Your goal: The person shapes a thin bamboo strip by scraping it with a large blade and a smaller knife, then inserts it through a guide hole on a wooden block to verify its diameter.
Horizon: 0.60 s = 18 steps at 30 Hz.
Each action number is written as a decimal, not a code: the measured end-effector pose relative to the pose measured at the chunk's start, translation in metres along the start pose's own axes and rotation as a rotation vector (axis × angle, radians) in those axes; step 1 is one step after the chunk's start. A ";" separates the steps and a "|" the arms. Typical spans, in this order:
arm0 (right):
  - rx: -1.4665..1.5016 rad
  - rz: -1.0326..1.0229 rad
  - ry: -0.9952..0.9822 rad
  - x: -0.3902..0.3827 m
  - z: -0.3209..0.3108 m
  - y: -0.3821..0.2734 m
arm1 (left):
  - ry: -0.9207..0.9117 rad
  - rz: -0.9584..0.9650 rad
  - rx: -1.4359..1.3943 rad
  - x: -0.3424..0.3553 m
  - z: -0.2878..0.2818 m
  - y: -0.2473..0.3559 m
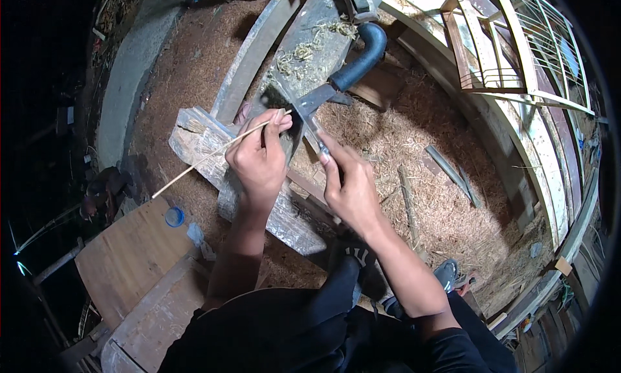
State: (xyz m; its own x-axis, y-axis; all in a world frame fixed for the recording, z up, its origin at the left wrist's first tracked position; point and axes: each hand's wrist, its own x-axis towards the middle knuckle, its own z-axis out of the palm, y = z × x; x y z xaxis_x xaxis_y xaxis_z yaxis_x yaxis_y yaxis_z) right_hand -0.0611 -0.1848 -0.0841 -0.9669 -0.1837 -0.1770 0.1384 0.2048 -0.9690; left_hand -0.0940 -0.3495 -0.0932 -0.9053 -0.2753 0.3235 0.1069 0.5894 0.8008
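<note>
Stick (194, 169) slants down-left from the left grip (260, 158), pinched near its upper end.

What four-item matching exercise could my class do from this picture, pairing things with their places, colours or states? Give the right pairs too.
Column one:
1. thin stick
2. curved handle
3. round blue object
4. barred wooden frame

Column two:
A. at the upper right
B. beside a flat board
C. held in the left hand
D. dark, near the upper middle

Pairs: 1-C, 2-D, 3-B, 4-A
</note>
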 end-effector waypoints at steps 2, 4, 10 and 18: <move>-0.109 0.034 0.055 0.002 0.002 0.010 | 0.006 -0.007 -0.030 -0.002 0.004 0.002; -0.063 0.022 0.020 0.000 -0.001 -0.002 | 0.006 -0.003 -0.003 -0.002 0.000 0.001; -0.140 0.073 0.008 0.004 -0.003 -0.002 | 0.015 -0.016 -0.028 -0.001 0.001 0.001; -0.090 0.044 0.015 -0.003 -0.003 -0.001 | 0.022 -0.032 -0.048 -0.002 0.001 0.002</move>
State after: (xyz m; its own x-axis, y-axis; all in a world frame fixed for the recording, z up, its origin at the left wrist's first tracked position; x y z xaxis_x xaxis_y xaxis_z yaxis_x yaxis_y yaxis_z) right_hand -0.0593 -0.1814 -0.0822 -0.9634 -0.1587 -0.2162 0.1621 0.2977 -0.9408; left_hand -0.0924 -0.3474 -0.0925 -0.8993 -0.3108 0.3077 0.0978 0.5428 0.8342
